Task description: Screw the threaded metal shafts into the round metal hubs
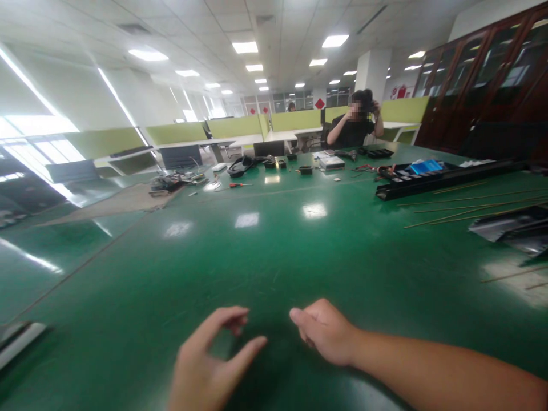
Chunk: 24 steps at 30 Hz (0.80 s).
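Note:
Over the near middle of the green table (257,262) are both of my hands, a short gap apart. My left hand (214,354) is curved like a C, thumb and fingers apart, with nothing between them. To its right, my right hand (325,331) is closed, fingers curled in and the thumb pressed against them. Nothing shows sticking out of it; whether it holds something small is hidden. Neither hand is near any object on the table.
A red screwdriver (240,185), black parts (305,170) and a white box (331,163) lie at the far side. Black rails (428,181) and thin rods (454,217) are on the right. Across the table sits a person (357,128). A pale-edged object (21,345) lies near left.

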Tool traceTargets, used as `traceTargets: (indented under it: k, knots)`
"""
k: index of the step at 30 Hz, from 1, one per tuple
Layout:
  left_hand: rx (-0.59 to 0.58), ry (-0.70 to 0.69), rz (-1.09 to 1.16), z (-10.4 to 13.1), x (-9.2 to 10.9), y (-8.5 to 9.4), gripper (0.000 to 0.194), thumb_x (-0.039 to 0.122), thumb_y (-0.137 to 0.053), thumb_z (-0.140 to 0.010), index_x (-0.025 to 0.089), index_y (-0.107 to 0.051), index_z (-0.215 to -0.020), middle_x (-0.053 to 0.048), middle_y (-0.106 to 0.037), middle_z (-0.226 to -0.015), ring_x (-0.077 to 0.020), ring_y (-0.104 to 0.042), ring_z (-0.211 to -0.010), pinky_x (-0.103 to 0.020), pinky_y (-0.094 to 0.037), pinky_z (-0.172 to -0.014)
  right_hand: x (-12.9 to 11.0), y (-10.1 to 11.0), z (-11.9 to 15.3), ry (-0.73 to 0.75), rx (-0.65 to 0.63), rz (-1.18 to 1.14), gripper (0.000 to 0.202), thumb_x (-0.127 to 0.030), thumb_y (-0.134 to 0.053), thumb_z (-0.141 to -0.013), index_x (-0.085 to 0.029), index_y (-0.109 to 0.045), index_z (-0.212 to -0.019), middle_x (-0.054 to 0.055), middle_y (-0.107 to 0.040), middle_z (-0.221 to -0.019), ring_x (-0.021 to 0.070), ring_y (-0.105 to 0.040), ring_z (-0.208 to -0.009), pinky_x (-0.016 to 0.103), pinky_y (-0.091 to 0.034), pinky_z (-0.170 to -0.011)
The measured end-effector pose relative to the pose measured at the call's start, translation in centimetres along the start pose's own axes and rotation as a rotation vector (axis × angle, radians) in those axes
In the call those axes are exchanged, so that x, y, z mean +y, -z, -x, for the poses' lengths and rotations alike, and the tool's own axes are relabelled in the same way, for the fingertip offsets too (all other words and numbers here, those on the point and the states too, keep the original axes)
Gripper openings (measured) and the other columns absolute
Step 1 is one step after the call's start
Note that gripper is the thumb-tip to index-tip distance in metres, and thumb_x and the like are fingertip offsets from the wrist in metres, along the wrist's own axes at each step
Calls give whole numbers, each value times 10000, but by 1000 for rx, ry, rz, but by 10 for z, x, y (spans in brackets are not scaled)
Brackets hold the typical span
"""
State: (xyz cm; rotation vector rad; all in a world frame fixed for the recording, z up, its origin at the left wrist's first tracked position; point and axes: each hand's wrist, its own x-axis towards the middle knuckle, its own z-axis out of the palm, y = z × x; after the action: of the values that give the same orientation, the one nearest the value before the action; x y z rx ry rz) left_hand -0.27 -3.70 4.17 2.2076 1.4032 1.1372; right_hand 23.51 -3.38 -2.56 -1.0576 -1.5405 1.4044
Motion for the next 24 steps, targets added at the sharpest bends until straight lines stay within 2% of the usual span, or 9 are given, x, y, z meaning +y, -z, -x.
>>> traceTargets:
  k: [3,6,12,18,21,24]
  knots:
    - [-161,-122,75,-5,26,-49,145,273,-797,-760,220,-691,-845,9,-678,-732,-169,-635,-649,-260,-515,-612,1,0,-4,-11,28,-39,765,-845,-344,-883,-196,-506,-512,-29,-432,-447,113,-398,-440,262,-343,-512]
    - [-201,-198,146,-7,34,-71,53,209,-731,-830,221,-681,-819,9,-676,-733,-154,-621,-650,-247,-481,-600,1,1,-5,-21,46,-77,776,-875,-322,-864,-198,-490,-522,-33,-421,-454,107,-384,-440,252,-332,-485]
    - [-200,-314,178,3,31,-78,144,168,-734,-851,234,-694,-972,-15,-713,-862,-173,-662,-791,-252,-504,-680,-2,1,-2,-58,9,-163,763,-888,-379,-834,-184,-504,-565,-32,-432,-500,97,-374,-445,233,-291,-434]
    - [-221,-285,265,1,33,-84,124,142,-707,-871,248,-728,-932,6,-698,-822,-134,-671,-752,-210,-511,-679,-2,2,-3,-54,9,-155,769,-897,-396,-818,-183,-492,-549,-29,-438,-504,94,-385,-460,228,-292,-446]
    - [-212,-251,295,-1,32,-77,93,187,-705,-881,256,-730,-937,3,-722,-869,-139,-693,-799,-214,-547,-737,1,1,-3,-50,-10,-141,778,-895,-377,-828,-183,-509,-544,-31,-440,-474,92,-384,-424,227,-279,-429]
    - [-118,-126,278,2,22,-55,98,267,-656,-925,247,-719,-998,-30,-752,-1001,-177,-724,-925,-252,-586,-835,3,1,-3,-54,-47,-124,796,-888,-341,-847,-189,-527,-516,-34,-417,-403,98,-381,-356,236,-274,-398]
